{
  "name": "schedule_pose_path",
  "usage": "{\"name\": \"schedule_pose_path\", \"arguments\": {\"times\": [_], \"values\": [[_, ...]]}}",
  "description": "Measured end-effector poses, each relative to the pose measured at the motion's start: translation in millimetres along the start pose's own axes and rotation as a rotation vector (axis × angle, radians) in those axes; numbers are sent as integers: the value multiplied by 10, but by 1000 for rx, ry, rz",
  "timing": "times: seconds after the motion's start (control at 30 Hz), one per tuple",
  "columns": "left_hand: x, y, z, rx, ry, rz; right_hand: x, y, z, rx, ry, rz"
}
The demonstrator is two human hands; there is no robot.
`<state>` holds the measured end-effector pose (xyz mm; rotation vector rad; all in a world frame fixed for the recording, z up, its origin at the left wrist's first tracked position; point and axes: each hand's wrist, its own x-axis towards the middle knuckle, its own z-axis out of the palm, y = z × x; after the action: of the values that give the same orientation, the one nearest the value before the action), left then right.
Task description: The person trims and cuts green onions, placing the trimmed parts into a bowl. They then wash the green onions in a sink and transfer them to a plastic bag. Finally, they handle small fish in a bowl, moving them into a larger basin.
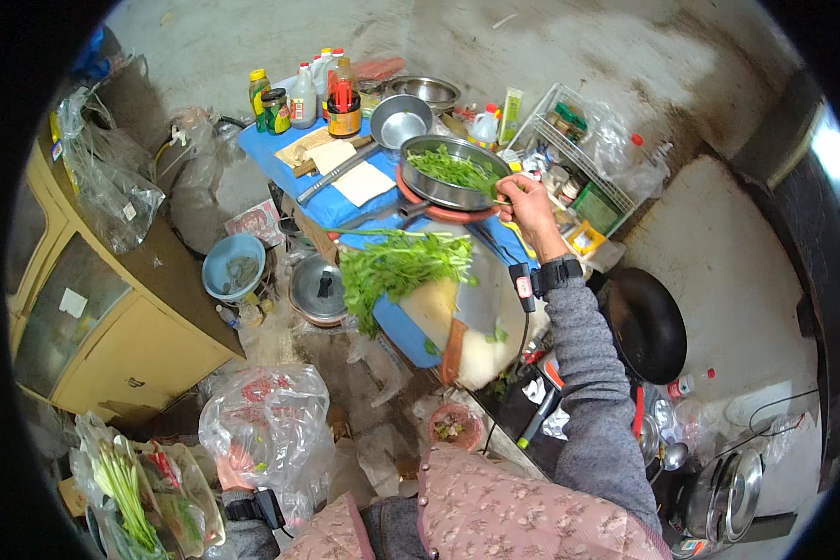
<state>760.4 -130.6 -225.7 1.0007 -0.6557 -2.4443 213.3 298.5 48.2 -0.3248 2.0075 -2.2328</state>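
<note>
My right hand (526,206) is at the near right rim of a steel pan (455,198), its fingertips pinched on a bit of green leaf. Chopped leafy greens (448,166) lie in the pan, which rests on a reddish round base. At lower left, my left hand (235,465) grips a clear plastic bag (273,420); its fingers show blurred through the film. A bunch of leafy green stalks (409,269) lies on the cutting board (427,308). Beside it is a cleaver (477,297) with a wooden handle (453,350) pointing towards me.
Bottles and sauce jars (343,105) stand at the table's back left. A steel saucepan (400,122) is behind the pan. To the right are a wire rack (581,161) and a black wok (644,325). A pink bin (456,425) sits below the board; a cabinet (126,336) stands left.
</note>
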Motion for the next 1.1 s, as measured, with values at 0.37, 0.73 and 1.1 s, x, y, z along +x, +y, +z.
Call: {"name": "schedule_pose_path", "arguments": {"times": [0.37, 0.73, 1.1], "values": [[2449, 654, 507, 101, -186, -319, 1635, 638, 352, -1377, -133, -23], [2570, 984, 1779, 8, -110, -416, 1635, 519, 517, -1435, -193, 1], [1809, 787, 935, -75, -36, -199, 1148, 211, 519, -1190, 48, -317]]}}
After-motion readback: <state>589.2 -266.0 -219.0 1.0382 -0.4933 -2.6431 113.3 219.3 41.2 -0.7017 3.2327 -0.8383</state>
